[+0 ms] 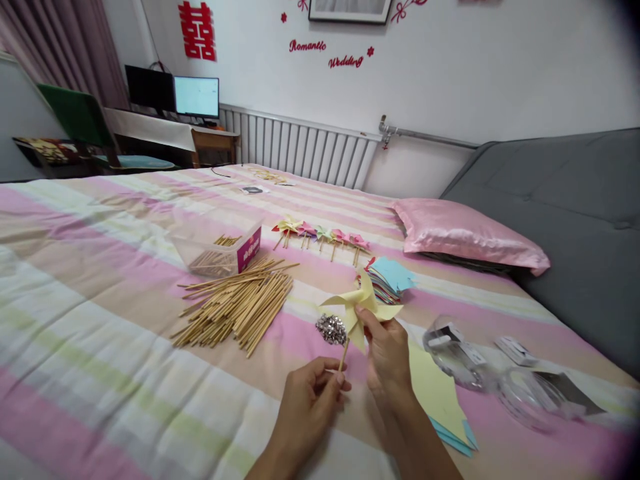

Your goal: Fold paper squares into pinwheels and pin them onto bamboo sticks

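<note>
I see both hands low and near, over the striped bed (100, 280). My left hand (307, 400) is closed, fingertips pinching the lower end of a thin wooden stick (343, 357). My right hand (387, 350) is closed too, thumb and fingers gripping the yellow paper pinwheel (361, 305) at its middle, at the stick's top. The pinwheel is held just above the bed. A small heap of silvery pins (331, 329) lies just left of it. Further left, a loose pile of sticks (235, 303); beyond that, a clear plastic box (220, 247). A row of finished pinwheels (323, 235) lies far centre, a stack of coloured paper (391, 277) near them. A yellow sheet (435, 390) lies under my right wrist.
</note>
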Demonstrator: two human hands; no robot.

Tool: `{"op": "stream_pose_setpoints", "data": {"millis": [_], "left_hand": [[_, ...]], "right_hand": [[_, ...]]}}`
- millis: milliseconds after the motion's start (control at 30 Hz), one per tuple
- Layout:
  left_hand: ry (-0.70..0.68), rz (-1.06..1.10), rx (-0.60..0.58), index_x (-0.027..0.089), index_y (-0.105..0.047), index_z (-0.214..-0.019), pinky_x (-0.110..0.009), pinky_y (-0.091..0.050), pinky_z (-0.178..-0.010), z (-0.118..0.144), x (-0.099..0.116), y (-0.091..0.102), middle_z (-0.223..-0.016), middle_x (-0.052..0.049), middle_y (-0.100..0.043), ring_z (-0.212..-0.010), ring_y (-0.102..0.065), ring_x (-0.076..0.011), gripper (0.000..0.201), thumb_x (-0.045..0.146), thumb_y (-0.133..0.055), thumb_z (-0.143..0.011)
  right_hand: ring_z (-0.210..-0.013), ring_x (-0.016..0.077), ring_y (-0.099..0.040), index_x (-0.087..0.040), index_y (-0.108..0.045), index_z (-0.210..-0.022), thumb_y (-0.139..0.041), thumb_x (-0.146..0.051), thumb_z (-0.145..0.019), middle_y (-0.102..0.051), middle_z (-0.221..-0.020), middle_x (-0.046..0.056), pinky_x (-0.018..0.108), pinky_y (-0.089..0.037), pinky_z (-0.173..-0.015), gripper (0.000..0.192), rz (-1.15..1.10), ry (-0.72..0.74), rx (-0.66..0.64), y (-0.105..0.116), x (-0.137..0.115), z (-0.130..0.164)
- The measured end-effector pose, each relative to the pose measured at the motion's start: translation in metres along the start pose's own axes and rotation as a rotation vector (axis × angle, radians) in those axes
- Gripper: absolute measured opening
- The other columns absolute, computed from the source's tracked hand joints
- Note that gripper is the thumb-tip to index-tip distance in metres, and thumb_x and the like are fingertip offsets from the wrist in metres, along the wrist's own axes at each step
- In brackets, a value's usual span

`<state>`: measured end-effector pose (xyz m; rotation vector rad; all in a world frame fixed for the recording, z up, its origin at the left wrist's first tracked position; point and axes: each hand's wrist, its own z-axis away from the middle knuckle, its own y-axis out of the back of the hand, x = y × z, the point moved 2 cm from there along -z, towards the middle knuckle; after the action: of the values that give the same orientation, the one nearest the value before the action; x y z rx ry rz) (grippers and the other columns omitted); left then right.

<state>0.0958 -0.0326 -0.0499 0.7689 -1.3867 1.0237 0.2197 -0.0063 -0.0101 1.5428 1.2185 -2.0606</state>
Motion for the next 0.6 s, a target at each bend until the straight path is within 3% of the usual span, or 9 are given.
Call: {"op": "stream_pose_setpoints", "data": {"millis": [100, 267, 400, 500, 600], "left_hand": [[0.038, 0.037, 0.021, 0.01, -0.064, -0.088, -0.025, -0.049, -0.057, -0.001, 0.0, 0.001, -0.073, -0.01, -0.07, -0.058, -0.061, -0.0134, 0.033, 0.041, -0.065, -0.075], [0.106, 0.205, 0.178, 0.011, -0.063, -0.082, -0.027, -0.051, -0.051, -0.005, 0.007, 0.008, -0.072, -0.009, -0.07, -0.053, -0.058, -0.0128, 0.04, 0.045, -0.073, -0.064], [0.111, 0.236, 0.226, 0.011, -0.064, -0.081, -0.027, -0.051, -0.049, -0.006, 0.011, 0.015, -0.073, -0.01, -0.07, -0.055, -0.06, -0.0142, 0.044, 0.047, -0.075, -0.06], [0.089, 0.212, 0.222, 0.011, -0.064, -0.084, -0.026, -0.05, -0.05, -0.007, 0.011, 0.017, -0.075, -0.011, -0.071, -0.056, -0.06, -0.0143, 0.043, 0.047, -0.074, -0.062], [0.09, 0.201, 0.227, 0.011, -0.065, -0.084, -0.027, -0.051, -0.051, -0.007, 0.011, 0.018, -0.076, -0.011, -0.071, -0.056, -0.06, -0.0141, 0.043, 0.047, -0.074, -0.062]], "right_hand": [[-0.063, 0.0133, -0.056, -0.014, -0.064, -0.074, -0.082, -0.03, -0.053, -0.065, -0.067, -0.001, 0.024, -0.043, -0.06, 0.032, 0.008, -0.028, -0.054, -0.001, -0.001, -0.001], [-0.06, 0.0094, -0.052, -0.016, -0.064, -0.085, -0.077, -0.038, -0.064, -0.061, -0.067, -0.003, 0.021, -0.04, -0.057, 0.034, 0.131, -0.097, -0.31, -0.006, -0.002, 0.005], [-0.066, 0.0118, -0.055, -0.014, -0.067, -0.079, -0.076, -0.04, -0.066, -0.063, -0.07, 0.001, 0.022, -0.04, -0.061, 0.031, 0.275, -0.109, -0.42, -0.006, 0.004, 0.006], [-0.063, 0.0108, -0.051, -0.013, -0.067, -0.07, -0.074, -0.039, -0.067, -0.062, -0.065, 0.001, 0.023, -0.038, -0.062, 0.027, 0.325, -0.074, -0.461, -0.006, 0.008, 0.006], [-0.058, 0.0095, -0.046, -0.013, -0.066, -0.067, -0.074, -0.038, -0.067, -0.059, -0.061, -0.001, 0.023, -0.037, -0.059, 0.027, 0.324, -0.058, -0.417, -0.004, 0.008, 0.004]]}}
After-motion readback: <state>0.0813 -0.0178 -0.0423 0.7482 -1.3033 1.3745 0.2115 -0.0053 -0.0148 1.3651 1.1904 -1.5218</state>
